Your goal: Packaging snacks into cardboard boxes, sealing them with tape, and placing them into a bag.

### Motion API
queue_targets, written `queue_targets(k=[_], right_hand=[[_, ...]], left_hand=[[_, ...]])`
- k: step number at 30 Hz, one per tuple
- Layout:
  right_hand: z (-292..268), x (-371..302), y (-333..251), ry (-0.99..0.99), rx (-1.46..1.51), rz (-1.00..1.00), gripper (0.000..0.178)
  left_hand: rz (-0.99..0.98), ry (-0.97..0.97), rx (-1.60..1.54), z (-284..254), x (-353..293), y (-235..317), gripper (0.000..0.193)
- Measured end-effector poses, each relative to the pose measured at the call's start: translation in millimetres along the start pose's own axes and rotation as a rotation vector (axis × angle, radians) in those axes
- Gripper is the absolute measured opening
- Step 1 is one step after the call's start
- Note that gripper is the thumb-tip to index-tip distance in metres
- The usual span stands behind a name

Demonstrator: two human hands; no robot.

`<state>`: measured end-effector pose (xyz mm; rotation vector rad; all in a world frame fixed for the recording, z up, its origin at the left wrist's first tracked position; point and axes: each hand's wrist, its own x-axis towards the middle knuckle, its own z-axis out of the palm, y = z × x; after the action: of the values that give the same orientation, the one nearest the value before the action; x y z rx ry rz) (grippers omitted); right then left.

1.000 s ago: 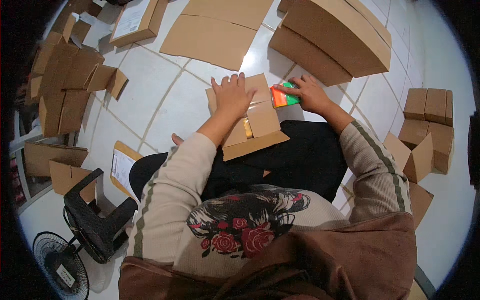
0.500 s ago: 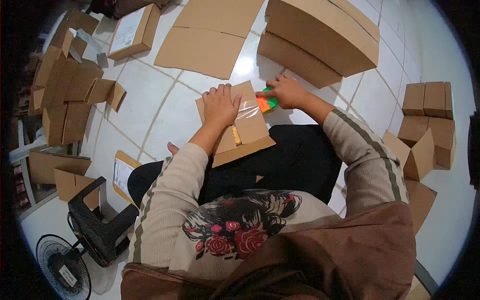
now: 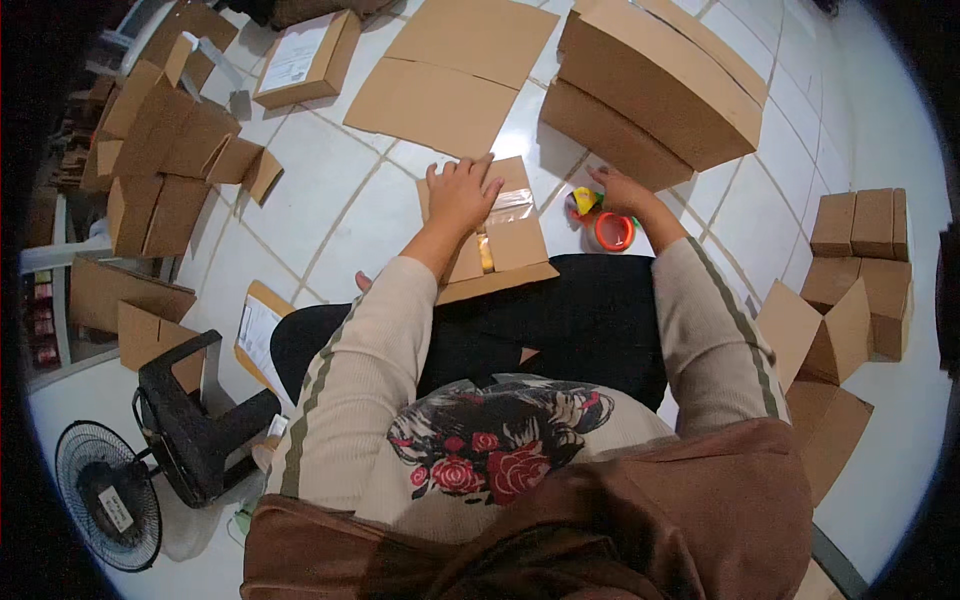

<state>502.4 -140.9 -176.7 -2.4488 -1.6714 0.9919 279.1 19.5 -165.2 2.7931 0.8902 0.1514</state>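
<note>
A small cardboard box (image 3: 520,243) lies partly over my lap, its top flaps folded in and a long front flap sticking out toward me. Clear tape (image 3: 512,206) shines across its upper part, and something yellow (image 3: 487,254) shows through a gap between the flaps. My left hand (image 3: 462,200) rests on the box's left side, fingers stretched out. To the right of the box, my right hand (image 3: 622,193) is closed around a tape dispenser (image 3: 611,232), with an orange ring and yellow and green parts. The fingers partly hide its handle.
Flat cardboard (image 3: 435,95) lies ahead on the tiled floor, beside a large carton (image 3: 655,95). Open cartons (image 3: 165,150) stand at the left, small boxes (image 3: 855,225) at the right. A black fan (image 3: 110,495) and a clipboard (image 3: 258,335) are at lower left.
My right hand has moved the tape dispenser right, away from the box's edge, and turned it so its orange ring faces up. My left hand stays on the box.
</note>
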Motion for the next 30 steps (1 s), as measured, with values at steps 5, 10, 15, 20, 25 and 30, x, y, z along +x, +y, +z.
queue_targets(k=[5,10,15,20,25,30], right_hand=[[28,9,-14,-0.172,0.116,-0.233,0.031],[52,32,-27,-0.063,1.472,0.390,0.037],[31,33,-55,-0.307,1.394,0.582,0.029],[19,18,-51,-0.376,1.412,0.443,0.024],[23,21,-55,-0.151,1.188,0.214,0.027],[31,27,-43,-0.181,1.135,0.125,0.024]], left_hand=[[0.370,0.113,0.083,6,5,7,0.042],[0.361,0.037,0.141,14,4,5,0.043],[0.354,-0.006,0.105,8,3,7,0.046],[0.337,-0.044,0.079,4,2,9,0.047],[0.344,0.033,0.086,9,2,4,0.046],[0.379,0.029,0.062,5,3,9,0.044]])
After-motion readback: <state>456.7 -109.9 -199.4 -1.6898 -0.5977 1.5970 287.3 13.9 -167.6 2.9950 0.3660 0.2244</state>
